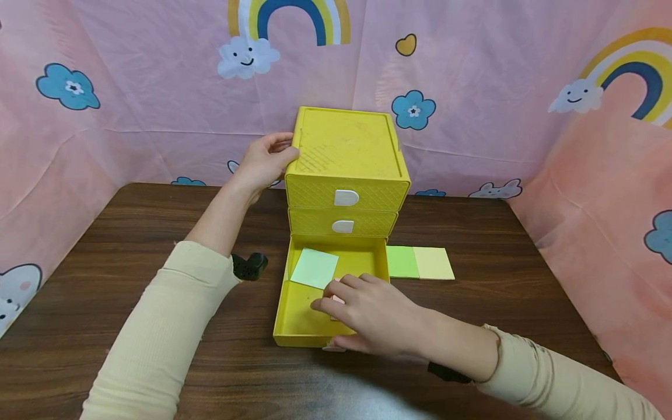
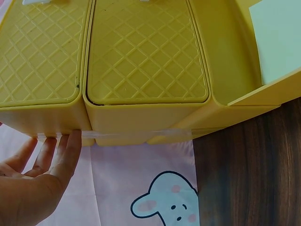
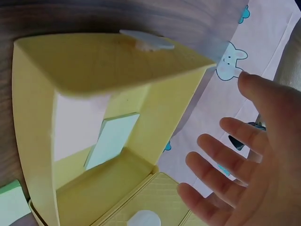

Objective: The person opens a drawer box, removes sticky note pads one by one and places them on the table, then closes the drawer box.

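Note:
A yellow drawer unit (image 1: 349,146) stands in the middle, its bottom drawer (image 1: 301,318) pulled out. My left hand (image 1: 264,163) rests against the unit's upper left side. In the left wrist view its fingers (image 2: 68,157) touch the side wall. Over the drawer's front right part is my right hand (image 1: 380,318), fingers loosely spread. The right wrist view shows nothing held in that hand (image 3: 249,174), apart from the drawer. Inside the drawer lie a mint-green sticky note pad (image 1: 315,268) and a pink pad (image 3: 77,127), mostly hidden by the hand in the head view.
On the wooden table (image 1: 499,326), right of the drawer, a bright green note pad (image 1: 402,262) and a pale yellow pad (image 1: 433,263) lie side by side. The two upper drawers, with white tabs (image 1: 346,198), are closed. Pink patterned cloth (image 1: 173,99) surrounds the table.

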Motion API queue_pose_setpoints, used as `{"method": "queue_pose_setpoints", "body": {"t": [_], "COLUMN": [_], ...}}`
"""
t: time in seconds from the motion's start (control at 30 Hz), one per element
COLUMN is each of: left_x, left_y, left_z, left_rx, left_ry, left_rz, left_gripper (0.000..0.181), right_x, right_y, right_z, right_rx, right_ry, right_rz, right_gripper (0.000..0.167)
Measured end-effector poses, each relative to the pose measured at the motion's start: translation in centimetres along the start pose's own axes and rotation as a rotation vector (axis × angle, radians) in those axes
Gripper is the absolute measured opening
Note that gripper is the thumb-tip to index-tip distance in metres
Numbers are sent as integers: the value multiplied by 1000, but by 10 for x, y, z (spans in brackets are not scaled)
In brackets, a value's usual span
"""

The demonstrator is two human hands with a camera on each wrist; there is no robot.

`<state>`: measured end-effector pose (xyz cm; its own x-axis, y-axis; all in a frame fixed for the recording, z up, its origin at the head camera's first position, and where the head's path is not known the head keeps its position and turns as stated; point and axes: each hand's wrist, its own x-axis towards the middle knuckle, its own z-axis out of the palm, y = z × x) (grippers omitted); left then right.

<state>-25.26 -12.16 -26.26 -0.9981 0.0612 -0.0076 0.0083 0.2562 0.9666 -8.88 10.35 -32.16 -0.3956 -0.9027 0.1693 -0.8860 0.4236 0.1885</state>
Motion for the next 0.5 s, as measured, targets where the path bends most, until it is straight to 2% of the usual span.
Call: {"method": "queue_pose_setpoints", "body": {"t": [0.13,0.37,0.5], "left_x": [0,-1,0], "left_y": [0,0,0], "left_z": [0,0,0], "left_rx": [5,13,2], "left_ry": [-1,-4,-1], "left_rz": [1,5,6], "left_gripper": [51,51,51], "right_x": [5,13,19], "right_y": [5,14,19], "right_z": [-4,-5,-5], "right_rx": [-11,-15,-4], "right_ry": [-54,-52,-92], "right_rz": [14,52,103], "right_gripper": [57,59,61]}}
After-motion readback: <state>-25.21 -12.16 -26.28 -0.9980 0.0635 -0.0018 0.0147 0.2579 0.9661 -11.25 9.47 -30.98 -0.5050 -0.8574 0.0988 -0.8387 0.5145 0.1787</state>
